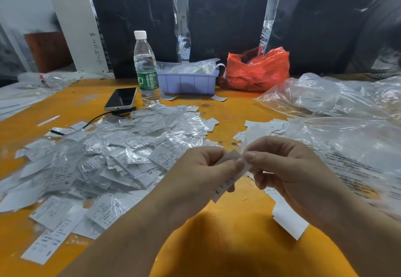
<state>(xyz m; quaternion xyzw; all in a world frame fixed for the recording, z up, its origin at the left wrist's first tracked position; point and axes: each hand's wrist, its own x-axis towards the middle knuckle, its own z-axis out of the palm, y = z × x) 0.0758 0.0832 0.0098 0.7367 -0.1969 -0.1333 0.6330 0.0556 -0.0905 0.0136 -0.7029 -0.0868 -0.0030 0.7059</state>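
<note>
- Fingers [238, 165] of both hands meet above the yellow surface [227, 233], curled and pinching one white label strip [227, 184] between them.
- Coming in from the lower left, the left hand [201, 168] is knuckles up, with its thumb tip pressed on the strip's upper part. The printed end hangs below its fingers.
- From the lower right, the right hand [290, 168] nips the strip's top edge with thumb and forefinger, its other fingers curled under.
- Left of the fingers lies a heap of sleeved labels [112, 157]; to their right are clear bags [325, 101].
- Beyond the fingers stand a water bottle [146, 68], a phone [121, 99], a lilac tray [188, 83] and a red bag [258, 70].
</note>
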